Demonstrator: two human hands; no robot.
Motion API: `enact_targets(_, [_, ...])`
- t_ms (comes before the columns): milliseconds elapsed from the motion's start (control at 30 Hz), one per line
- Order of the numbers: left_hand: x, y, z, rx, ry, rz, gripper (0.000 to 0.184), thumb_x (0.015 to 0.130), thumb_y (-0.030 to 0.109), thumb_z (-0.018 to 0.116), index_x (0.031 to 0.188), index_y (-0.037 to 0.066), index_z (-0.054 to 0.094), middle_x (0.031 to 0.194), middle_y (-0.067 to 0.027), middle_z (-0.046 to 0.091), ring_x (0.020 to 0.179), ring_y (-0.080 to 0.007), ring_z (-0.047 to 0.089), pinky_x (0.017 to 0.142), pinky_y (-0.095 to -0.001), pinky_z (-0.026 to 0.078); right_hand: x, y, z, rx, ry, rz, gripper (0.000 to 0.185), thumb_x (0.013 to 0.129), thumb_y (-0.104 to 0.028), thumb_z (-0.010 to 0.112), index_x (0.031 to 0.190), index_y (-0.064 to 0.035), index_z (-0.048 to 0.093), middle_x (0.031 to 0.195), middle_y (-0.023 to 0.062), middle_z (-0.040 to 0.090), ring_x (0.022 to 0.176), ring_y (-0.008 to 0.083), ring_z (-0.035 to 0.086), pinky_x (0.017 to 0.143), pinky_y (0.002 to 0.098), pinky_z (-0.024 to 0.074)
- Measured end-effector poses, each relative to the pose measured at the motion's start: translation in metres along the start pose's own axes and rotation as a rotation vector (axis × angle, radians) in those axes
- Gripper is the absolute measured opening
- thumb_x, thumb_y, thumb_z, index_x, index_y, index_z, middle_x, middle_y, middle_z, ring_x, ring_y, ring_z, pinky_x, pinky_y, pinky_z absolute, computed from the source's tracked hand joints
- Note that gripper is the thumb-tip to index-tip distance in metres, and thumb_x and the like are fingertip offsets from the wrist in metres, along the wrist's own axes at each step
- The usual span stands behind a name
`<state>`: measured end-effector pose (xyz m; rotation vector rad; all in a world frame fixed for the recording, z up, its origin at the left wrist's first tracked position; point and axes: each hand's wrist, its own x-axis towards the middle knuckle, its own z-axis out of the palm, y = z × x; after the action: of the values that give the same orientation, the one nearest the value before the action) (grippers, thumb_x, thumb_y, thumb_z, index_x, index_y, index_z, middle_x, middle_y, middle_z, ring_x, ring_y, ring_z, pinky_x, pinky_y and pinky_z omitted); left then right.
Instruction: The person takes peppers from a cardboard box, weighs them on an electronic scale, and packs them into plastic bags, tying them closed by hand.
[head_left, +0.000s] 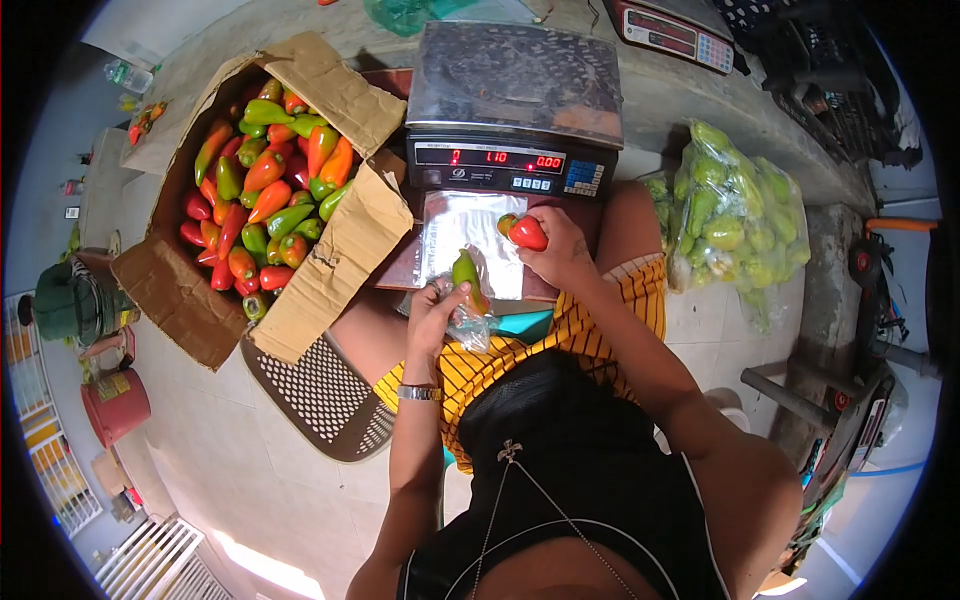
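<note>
My left hand (436, 315) is closed on a small clear plastic bag (472, 332), with a green pepper (465, 268) at its mouth. How far the pepper sits inside the bag I cannot tell. In my right hand (560, 250) is a red pepper (528, 234); a greenish one (507, 224) shows right beside it at the fingertips. Beneath both hands lies a stack of clear plastic bags (445, 225). Just beyond stands a digital scale (515, 100), its red display reading 0, 1.10 and 0.00. An open cardboard box (385, 210) at the left holds several red, orange and green peppers (265, 200).
Clear bags of green vegetables (740, 215) stand at my right. A second scale (675, 35) rests on the concrete ledge at the back. Left of my legs is a brown perforated plastic seat (315, 400). A red bucket (115, 405) stands at the far left.
</note>
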<state>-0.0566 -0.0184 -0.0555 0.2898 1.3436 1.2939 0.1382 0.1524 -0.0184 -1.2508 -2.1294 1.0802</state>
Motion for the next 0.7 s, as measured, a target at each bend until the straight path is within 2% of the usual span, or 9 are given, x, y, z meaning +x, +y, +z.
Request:
enact_targets(100, [-0.001, 0.001, -0.001, 0.014, -0.008, 0.006, 0.019, 0.093, 0.020, 0.080, 0.100, 0.004, 0.072, 0.082, 0.0044, 0.068, 0.064, -0.0028, 0.053, 0.056, -0.0211, 0.039, 0.000, 0.001, 0.006, -0.028, -0.008, -0.014, 0.056, 0.067, -0.018, 0.093, 0.115, -0.0041, 0.067, 0.122, 0.0162, 0.062, 0.110, 0.0291, 0.066, 0.088, 0.0363, 0.0577])
enact_targets(300, [0.000, 0.000, -0.002, 0.026, -0.012, -0.005, 0.019, 0.094, 0.020, 0.080, 0.101, 0.005, 0.072, 0.082, 0.0053, 0.067, 0.065, -0.0023, 0.053, 0.056, -0.0210, 0.039, -0.006, -0.002, 0.013, -0.173, -0.007, -0.290, 0.062, 0.063, -0.026, 0.095, 0.118, -0.0132, 0.070, 0.136, 0.0132, 0.057, 0.123, 0.0341, 0.058, 0.103, 0.0431, 0.0503])
enact_targets(400, [-0.001, 0.001, 0.000, 0.022, -0.011, 0.003, 0.018, 0.094, 0.020, 0.079, 0.101, 0.004, 0.073, 0.082, 0.0058, 0.067, 0.064, -0.0021, 0.053, 0.056, -0.0207, 0.039, -0.009, 0.001, 0.019, -0.183, -0.159, -0.219, 0.063, 0.064, -0.031, 0.093, 0.121, -0.0169, 0.070, 0.141, 0.0137, 0.055, 0.129, 0.0363, 0.054, 0.111, 0.0466, 0.0425])
enact_targets(500, [-0.003, 0.004, 0.001, 0.054, -0.011, 0.001, 0.018, 0.095, 0.020, 0.078, 0.101, 0.004, 0.073, 0.081, 0.0057, 0.067, 0.064, -0.0021, 0.052, 0.056, -0.0207, 0.039, -0.008, -0.005, 0.018, -0.197, -0.304, -0.213, 0.055, 0.069, -0.035, 0.089, 0.119, -0.0186, 0.072, 0.146, 0.0124, 0.053, 0.134, 0.0345, 0.050, 0.112, 0.0490, 0.0396])
enact_targets(600, [-0.003, 0.004, 0.003, 0.037, -0.005, -0.001, 0.018, 0.095, 0.020, 0.078, 0.102, 0.004, 0.073, 0.081, 0.0053, 0.067, 0.064, -0.0022, 0.052, 0.056, -0.0206, 0.039, -0.013, -0.003, 0.024, -0.289, -0.316, -0.298, 0.059, 0.071, -0.035, 0.088, 0.125, -0.0197, 0.072, 0.147, 0.0118, 0.052, 0.134, 0.0338, 0.050, 0.113, 0.0494, 0.0384])
enact_targets(700, [-0.001, 0.002, 0.001, 0.043, 0.000, 0.000, 0.019, 0.095, 0.020, 0.078, 0.103, 0.003, 0.074, 0.082, 0.0048, 0.068, 0.064, -0.0022, 0.052, 0.056, -0.0205, 0.038, -0.013, -0.004, 0.025, -0.274, -0.298, -0.347, 0.061, 0.069, -0.031, 0.090, 0.126, -0.0168, 0.072, 0.145, 0.0165, 0.053, 0.130, 0.0381, 0.053, 0.114, 0.0477, 0.0397])
